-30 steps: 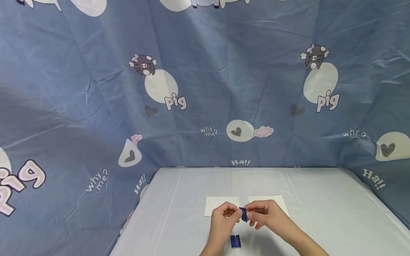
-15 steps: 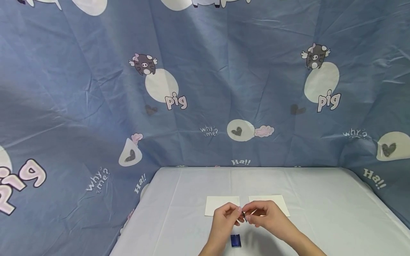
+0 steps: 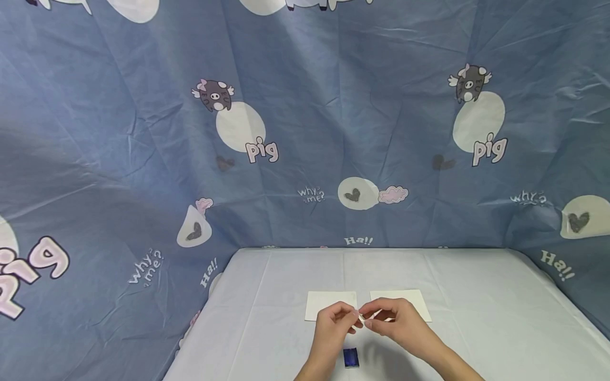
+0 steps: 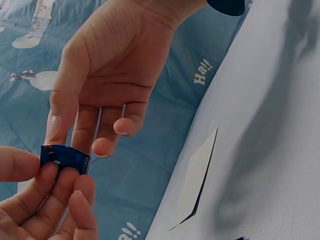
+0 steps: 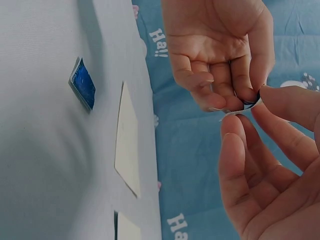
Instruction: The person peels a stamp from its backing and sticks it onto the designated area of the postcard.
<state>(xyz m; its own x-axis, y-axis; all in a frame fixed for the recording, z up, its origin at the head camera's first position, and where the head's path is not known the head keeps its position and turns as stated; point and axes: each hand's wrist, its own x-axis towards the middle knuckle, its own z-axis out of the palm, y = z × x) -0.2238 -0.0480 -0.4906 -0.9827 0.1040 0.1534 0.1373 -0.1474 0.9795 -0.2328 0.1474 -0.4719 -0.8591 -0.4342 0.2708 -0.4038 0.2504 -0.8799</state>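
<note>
My left hand (image 3: 329, 330) and right hand (image 3: 395, 320) meet fingertip to fingertip over the table, both pinching a small sachet (image 4: 65, 157). Its face is dark blue with a jagged top edge and tiny light print. Only a thin pale edge of it shows between the fingertips in the head view. The right wrist view shows it bent, with a whitish side and blue at one end. A second blue sachet (image 3: 351, 357) lies on the table below the hands, close to the left wrist; its pale edges stand out in the right wrist view.
A white cloth covers the table (image 3: 267, 317). Two white cards lie behind the hands, a left card (image 3: 316, 304) and a right card (image 3: 419, 304), both partly covered by the hands. A blue printed curtain (image 3: 305, 132) hangs behind and around the table.
Between the fingers the sachet has turned from showing its blue face to a pale edge in the head view. The right fingertips have shifted slightly left; the sachet on the table has stayed put.
</note>
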